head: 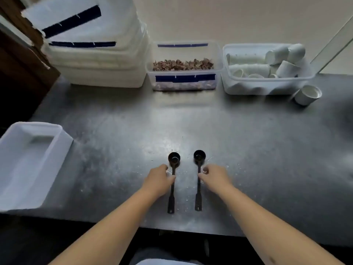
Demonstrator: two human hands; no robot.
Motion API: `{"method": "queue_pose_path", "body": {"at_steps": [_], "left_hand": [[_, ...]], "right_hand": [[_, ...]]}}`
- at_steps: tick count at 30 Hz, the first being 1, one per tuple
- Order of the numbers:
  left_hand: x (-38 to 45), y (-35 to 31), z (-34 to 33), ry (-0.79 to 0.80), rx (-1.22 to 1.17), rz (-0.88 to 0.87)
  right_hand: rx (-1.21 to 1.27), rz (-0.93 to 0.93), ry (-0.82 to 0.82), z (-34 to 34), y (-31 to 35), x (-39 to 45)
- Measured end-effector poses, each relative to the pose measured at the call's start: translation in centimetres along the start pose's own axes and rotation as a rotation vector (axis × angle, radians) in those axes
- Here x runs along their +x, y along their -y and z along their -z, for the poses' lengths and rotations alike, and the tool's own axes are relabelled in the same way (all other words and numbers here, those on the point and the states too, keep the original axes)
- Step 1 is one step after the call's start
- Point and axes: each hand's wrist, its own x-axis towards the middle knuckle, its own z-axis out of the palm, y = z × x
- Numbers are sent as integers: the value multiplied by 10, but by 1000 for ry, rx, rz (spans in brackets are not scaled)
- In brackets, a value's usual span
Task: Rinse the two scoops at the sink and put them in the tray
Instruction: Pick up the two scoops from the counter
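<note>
Two black scoops, left scoop (172, 180) and right scoop (198, 178), are laid parallel on the table (267, 150), each pinched mid-handle by the near hand's fingers: left hand (159, 180), right hand (214, 178). Both should be lifted level, so nothing is spilled. The tray (63, 142) is set at far left; no sink is seen.

Readable text: none could be made out on anything.
Stacked boxes (95, 60), far beyond the left hand (159, 181): dark blue strips on the lids bore no legible print.
Chip box (184, 81), straight ahead of both hands: blue strips on rim and front were blank.
Cup box (265, 87), beyond the right hand (214, 177): no label.
Scoops (172, 180): no markings seen.
</note>
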Motion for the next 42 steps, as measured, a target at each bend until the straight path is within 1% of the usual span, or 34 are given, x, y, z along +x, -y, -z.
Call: {"method": "queue_pose_path", "body": {"at_steps": [3, 5, 8, 11, 13, 17, 19, 23, 25, 28, 34, 42], "left_hand": [[17, 0, -2, -29, -64, 34], [24, -1, -4, -30, -62, 48], [33, -1, -5, -9, -77, 49], [42, 0, -6, 21, -88, 38], [46, 1, -5, 78, -126, 40], [44, 4, 3, 199, -397, 108], [37, 6, 12, 240, -495, 106], [7, 12, 30, 274, -663, 102], [-13, 16, 37, 261, -717, 105], [-48, 25, 43, 171, -782, 129], [-134, 48, 36, -102, -977, 249], [-269, 98, -8, -475, -1278, 442]], "right_hand": [[31, -50, -89, -7, 5, 9], [51, -110, -111, -13, 9, 13], [72, -169, -119, -16, 15, 18], [118, -185, -108, -21, 14, 25], [181, -170, -80, -24, 13, 27], [362, -163, -12, -25, 14, 21], [473, -169, 20, -22, 19, 11], [655, -117, 118, -10, 37, -14], [726, -74, 167, -4, 48, -27], [685, 27, 231, 3, 66, -46], [531, 251, 480, -6, 100, -81], [277, 478, 862, -63, 133, -153]]}}
